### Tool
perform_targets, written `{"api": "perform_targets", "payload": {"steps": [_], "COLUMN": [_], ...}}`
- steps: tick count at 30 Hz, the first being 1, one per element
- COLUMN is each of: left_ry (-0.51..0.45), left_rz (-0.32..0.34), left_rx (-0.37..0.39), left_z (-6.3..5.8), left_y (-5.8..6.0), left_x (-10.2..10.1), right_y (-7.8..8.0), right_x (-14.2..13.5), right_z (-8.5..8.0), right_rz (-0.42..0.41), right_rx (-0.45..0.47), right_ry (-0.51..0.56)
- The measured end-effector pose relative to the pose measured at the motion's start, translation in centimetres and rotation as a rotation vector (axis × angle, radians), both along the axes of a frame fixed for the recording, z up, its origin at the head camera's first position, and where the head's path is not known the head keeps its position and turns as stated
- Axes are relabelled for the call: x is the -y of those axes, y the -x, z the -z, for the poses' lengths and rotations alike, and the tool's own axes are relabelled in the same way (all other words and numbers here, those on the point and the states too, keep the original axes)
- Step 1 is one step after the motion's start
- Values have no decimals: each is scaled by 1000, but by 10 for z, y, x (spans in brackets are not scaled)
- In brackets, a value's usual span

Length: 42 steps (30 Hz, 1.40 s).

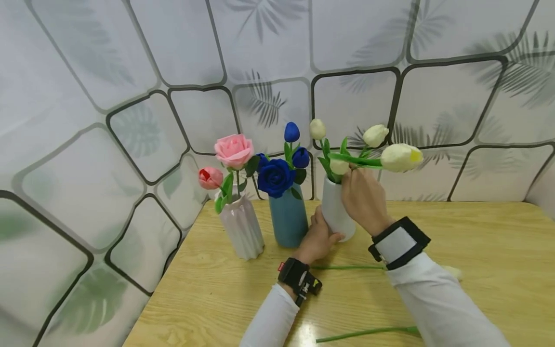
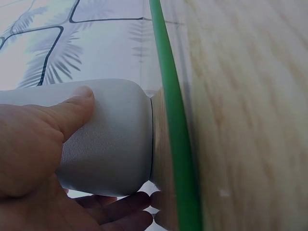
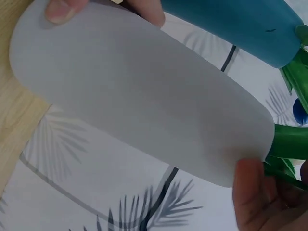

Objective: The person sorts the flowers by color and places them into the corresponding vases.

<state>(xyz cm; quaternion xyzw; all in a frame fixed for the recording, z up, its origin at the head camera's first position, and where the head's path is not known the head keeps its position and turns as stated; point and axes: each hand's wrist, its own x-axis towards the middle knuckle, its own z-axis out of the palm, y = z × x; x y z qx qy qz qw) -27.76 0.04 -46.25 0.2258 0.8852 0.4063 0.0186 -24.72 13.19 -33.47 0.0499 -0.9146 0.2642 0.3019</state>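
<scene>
A white vase (image 1: pixel 333 207) stands on the wooden table, with several white tulips (image 1: pixel 376 136) in its mouth. My left hand (image 1: pixel 317 236) grips its lower part; in the left wrist view the thumb (image 2: pixel 77 108) lies along the side and the other fingers reach round below. At the vase mouth my right hand (image 1: pixel 366 198) pinches the stem of a white tulip (image 1: pixel 396 157), whose bloom leans out to the right above the hand. One right fingertip (image 3: pixel 248 180) is against the rim in the right wrist view; the pinched stem is partly hidden.
Left of the white vase stand a blue vase (image 1: pixel 288 219) with blue flowers and a pale fluted vase (image 1: pixel 243 229) with pink ones. Green stems lie on the table, one (image 1: pixel 347 267) behind my wrists and another (image 1: pixel 368 332) nearer the front. A patterned curtain (image 1: pixel 269 58) hangs behind.
</scene>
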Motion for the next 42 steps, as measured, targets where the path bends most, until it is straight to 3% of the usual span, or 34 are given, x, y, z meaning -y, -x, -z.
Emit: {"api": "perform_targets", "payload": {"steps": [7, 13, 19, 32, 37, 42], "left_ry": [1, 2, 15, 22, 29, 16], "left_rz": [3, 0, -3, 9, 14, 21], "left_rx": [-17, 10, -3, -13, -30, -38], "left_z": [1, 2, 1, -1, -2, -2], "left_y": [1, 0, -2, -3, -3, -3], "left_x": [-1, -1, 0, 1, 1, 1], "right_y": [-6, -7, -17, -31, -44, -56], "right_x": [-9, -20, -32, -25, -23, -24], "right_z": [-19, -33, -38, -3, 19, 43], "right_rz": [14, -112, -150, -150, -167, -211], "right_rx": [120, 290, 223, 375, 404, 458], "right_ry": [-62, -89, -130, -94, -67, -129]}}
